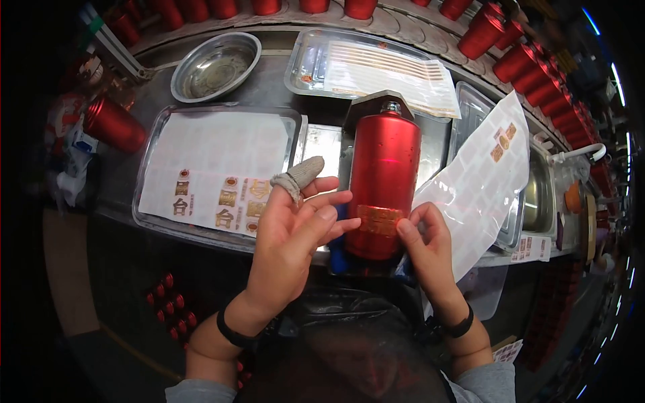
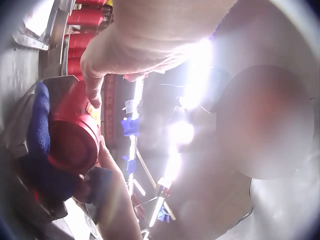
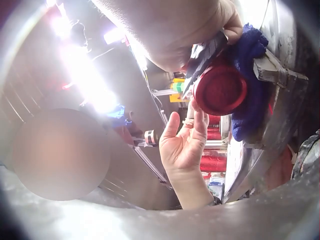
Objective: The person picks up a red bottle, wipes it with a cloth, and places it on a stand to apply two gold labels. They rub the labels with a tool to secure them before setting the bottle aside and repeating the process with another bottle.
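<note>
A glossy red bottle [image 1: 384, 168] lies tilted on a stand padded with blue cloth [image 3: 250, 85], its neck pointing away. Low on its side is a gold label [image 1: 380, 219]. My left hand [image 1: 285, 245] reaches to the label's left edge with fingers extended; a grey cloth finger cover [image 1: 304, 176] sits on its index finger. The thumb of my right hand [image 1: 430, 252] presses at the label's right edge, the other fingers curled. A dark flat piece [image 3: 207, 57] shows in those curled fingers, beside the bottle's base; what kind it is I cannot tell.
On the left, a tray [image 1: 144, 191] bears a sheet of gold and brown stickers. A metal bowl [image 1: 215, 67] and another tray [image 1: 295, 70] stand behind. A white sticker sheet [image 1: 480, 181] rises at right before a sink [image 1: 537, 195]. Red bottles line the back.
</note>
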Demonstrator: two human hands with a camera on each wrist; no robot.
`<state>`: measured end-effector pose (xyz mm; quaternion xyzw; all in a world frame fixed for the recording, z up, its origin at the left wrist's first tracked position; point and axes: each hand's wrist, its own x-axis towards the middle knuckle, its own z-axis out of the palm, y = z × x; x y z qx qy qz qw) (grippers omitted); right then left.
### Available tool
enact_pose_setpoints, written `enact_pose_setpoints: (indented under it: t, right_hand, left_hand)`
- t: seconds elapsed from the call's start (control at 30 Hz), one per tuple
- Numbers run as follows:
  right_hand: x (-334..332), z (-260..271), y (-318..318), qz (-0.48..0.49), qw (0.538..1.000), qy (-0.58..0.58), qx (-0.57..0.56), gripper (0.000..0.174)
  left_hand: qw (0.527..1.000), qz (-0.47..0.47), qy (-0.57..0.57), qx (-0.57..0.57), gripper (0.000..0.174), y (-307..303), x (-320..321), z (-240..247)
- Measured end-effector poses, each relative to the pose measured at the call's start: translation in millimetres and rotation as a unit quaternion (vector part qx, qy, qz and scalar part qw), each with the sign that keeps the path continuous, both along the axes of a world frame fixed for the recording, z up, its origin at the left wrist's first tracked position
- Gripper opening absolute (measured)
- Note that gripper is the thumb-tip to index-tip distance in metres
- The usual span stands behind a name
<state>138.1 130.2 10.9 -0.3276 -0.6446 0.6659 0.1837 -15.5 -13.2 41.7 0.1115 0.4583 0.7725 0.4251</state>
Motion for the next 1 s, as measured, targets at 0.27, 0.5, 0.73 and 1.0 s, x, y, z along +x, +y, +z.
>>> enact_pose_setpoints:
  t: [0.27, 0.5, 0.73, 1.0]
  right_hand:
    - [-0.4, -0.9, -1.5, -0.007, 1.0, 0.011, -0.012, 0.024]
    - [-0.9, 0.6, -2.0, -0.009, 1.0, 0.012, -0.012, 0.024]
    - [-0.6, -1.7, -2.0, -0.01, 1.0, 0.01, -0.012, 0.024]
    - [-0.3, -2.9, -2.1, -0.014, 1.0, 0.012, -0.013, 0.026]
  left_hand:
    - [1.0, 0.007, 0.011, -0.026, 0.048, -0.2, -3.4, -5.3]
    - [1.0, -0.004, -0.009, -0.027, 0.049, 2.9, -1.4, -3.0]
    - [0.999, -0.03, -0.016, -0.036, 0.051, 7.3, -3.6, -15.9]
    - [0.988, -0.022, 0.142, -0.061, 0.061, 19.0, 6.5, -22.3]
